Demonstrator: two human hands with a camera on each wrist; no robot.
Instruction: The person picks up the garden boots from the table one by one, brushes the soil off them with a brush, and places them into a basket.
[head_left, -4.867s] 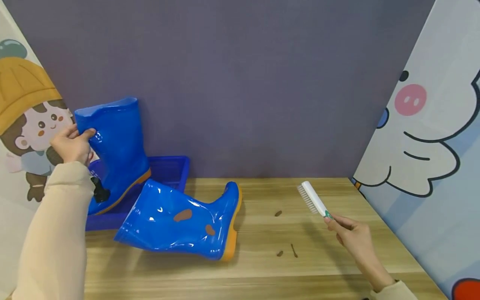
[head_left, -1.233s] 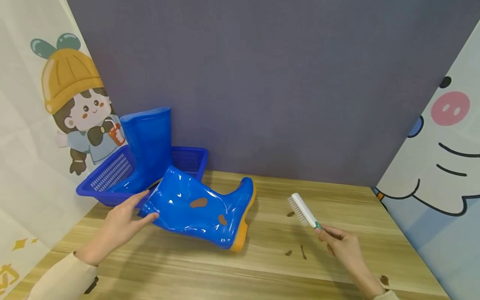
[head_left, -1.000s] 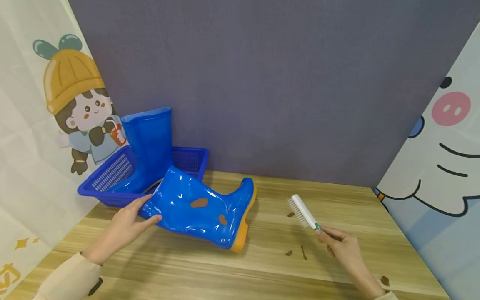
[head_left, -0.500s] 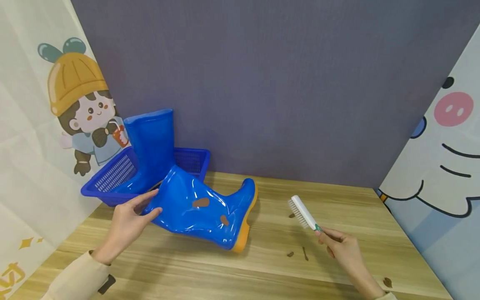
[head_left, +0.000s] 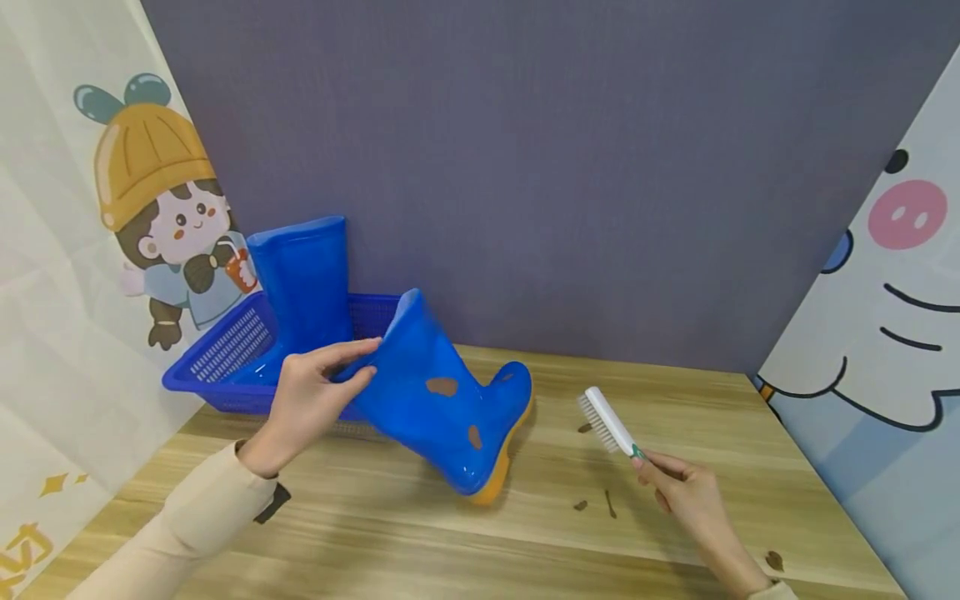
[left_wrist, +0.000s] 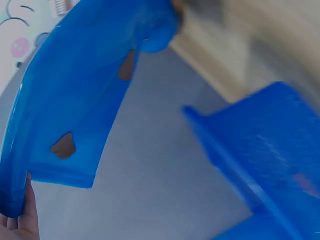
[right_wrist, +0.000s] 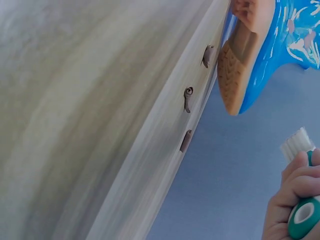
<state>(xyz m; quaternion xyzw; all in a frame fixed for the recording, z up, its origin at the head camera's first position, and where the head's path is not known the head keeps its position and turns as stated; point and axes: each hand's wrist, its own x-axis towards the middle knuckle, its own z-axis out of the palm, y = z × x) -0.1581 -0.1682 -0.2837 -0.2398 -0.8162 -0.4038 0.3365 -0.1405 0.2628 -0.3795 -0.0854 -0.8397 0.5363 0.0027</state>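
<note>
My left hand (head_left: pixel 311 404) pinches the top rim of a blue rain boot (head_left: pixel 420 404) with a yellow-orange sole. Tilted shaft-up toward the left, this boot has several brown patches (head_left: pixel 442 386) on its side. In the left wrist view my fingers (left_wrist: pixel 29 212) hold the boot's edge at lower left. My right hand (head_left: pixel 693 492) grips the handle of a white-and-green scrub brush (head_left: pixel 611 422), held above the table to the right of the boot, bristles facing left. The brush's bristles (right_wrist: pixel 298 144) are apart from the boot in the right wrist view.
A second blue rain boot (head_left: pixel 303 283) stands upright in a blue plastic basket (head_left: pixel 232 346) at the back left. Several small brown leaf-like bits (head_left: pixel 581 505) lie on the wooden table (head_left: pixel 420 550). A grey panel (head_left: pixel 562 192) rises behind, with printed cartoon sheets at both sides.
Earlier my left hand held the other boot at the basket, then let it go there. It took the patched boot's rim and has raised the shaft rightward. The brush stayed nearly still.
</note>
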